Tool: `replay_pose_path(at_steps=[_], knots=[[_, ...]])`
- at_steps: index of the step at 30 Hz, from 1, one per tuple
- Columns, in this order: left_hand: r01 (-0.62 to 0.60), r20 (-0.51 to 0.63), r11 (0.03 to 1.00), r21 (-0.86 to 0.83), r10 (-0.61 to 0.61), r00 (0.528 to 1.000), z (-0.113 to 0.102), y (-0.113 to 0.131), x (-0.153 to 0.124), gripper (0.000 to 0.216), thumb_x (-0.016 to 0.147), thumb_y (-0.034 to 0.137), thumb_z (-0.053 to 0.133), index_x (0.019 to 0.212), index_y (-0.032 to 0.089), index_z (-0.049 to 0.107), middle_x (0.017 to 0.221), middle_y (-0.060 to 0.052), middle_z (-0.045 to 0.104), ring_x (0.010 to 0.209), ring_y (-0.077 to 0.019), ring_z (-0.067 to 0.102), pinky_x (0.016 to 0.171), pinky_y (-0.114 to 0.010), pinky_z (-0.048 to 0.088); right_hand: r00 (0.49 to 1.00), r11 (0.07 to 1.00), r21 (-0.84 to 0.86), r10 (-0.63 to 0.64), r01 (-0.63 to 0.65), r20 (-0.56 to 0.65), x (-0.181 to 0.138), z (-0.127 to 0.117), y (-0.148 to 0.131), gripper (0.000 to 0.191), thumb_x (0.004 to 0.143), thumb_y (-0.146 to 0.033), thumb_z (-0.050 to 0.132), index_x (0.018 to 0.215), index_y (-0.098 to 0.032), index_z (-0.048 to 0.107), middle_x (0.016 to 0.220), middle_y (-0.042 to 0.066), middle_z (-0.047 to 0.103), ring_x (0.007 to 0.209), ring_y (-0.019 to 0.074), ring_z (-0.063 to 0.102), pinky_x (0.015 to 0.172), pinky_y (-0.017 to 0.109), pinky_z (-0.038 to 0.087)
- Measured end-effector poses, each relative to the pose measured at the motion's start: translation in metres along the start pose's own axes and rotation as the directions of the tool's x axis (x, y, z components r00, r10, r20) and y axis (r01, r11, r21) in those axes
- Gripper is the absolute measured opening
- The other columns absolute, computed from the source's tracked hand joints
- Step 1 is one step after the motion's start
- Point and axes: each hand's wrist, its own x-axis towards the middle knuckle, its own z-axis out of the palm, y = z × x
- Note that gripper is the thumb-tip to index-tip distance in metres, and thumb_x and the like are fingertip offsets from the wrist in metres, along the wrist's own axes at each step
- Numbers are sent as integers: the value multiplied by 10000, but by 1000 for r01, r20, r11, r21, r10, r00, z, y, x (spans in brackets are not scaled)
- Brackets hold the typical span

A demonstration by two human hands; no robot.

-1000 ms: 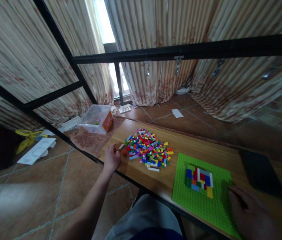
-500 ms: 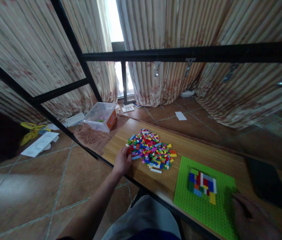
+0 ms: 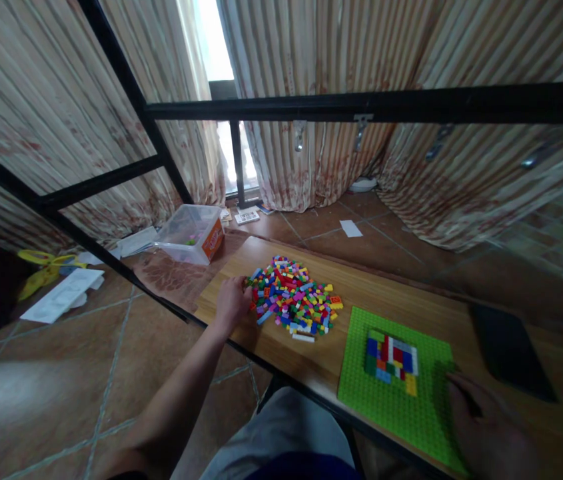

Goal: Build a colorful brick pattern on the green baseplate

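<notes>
The left hand, fingers curled, is at the left edge of a heap of small multicoloured plastic bricks on the brown wooden table, forearm slanting forward; whether it grips one, I cannot tell. The right hand, half-curled, is by the right edge of the green studded plastic baseplate, its grasp unclear

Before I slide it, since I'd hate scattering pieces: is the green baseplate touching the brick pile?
Apart. The head view shows bare tabletop between the green baseplate and brick pile.
</notes>
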Motion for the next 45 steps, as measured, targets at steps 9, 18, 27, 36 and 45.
replay_pose_path(at_steps=[9,18,27,36,45], knots=[[-43,57,999,28,41,998,0,3,13,340,762,188,522,1053,174,698,907,-92,724,871,-233,646,800,-327,489,999,998,54,26,-25,-20,4,-5,-15,382,891,-451,434,955,-164,677,1040,134,679,973,262,609,903,441,477],[-48,-82,987,-150,36,996,-14,18,-6,374,822,212,455,1120,126,664,1023,-127,678,840,-219,644,783,-337,509,998,997,66,36,-34,-42,5,-6,-21,368,900,-425,434,938,-157,683,1018,134,680,967,250,604,893,426,482],[-193,-8,938,-288,199,980,-1,25,-25,269,839,231,500,1036,172,673,985,-79,669,833,-187,646,790,-309,523,998,995,86,44,-40,-42,4,-5,-18,363,894,-435,442,955,-168,679,1028,128,683,973,261,612,891,440,482],[-308,62,872,-381,356,932,15,76,-56,218,879,229,540,1066,201,648,1069,-61,691,990,-196,645,916,-338,503,999,997,69,34,-33,-26,4,-5,-15,378,889,-460,439,938,-172,679,1036,127,683,971,271,615,887,447,487],[-272,-44,925,-266,270,962,13,58,-40,253,891,234,494,1082,189,654,1065,-81,693,1028,-226,623,934,-365,486,999,998,61,5,-3,-34,3,-3,-12,390,887,-469,439,939,-165,677,1026,131,686,955,263,621,900,444,486]])
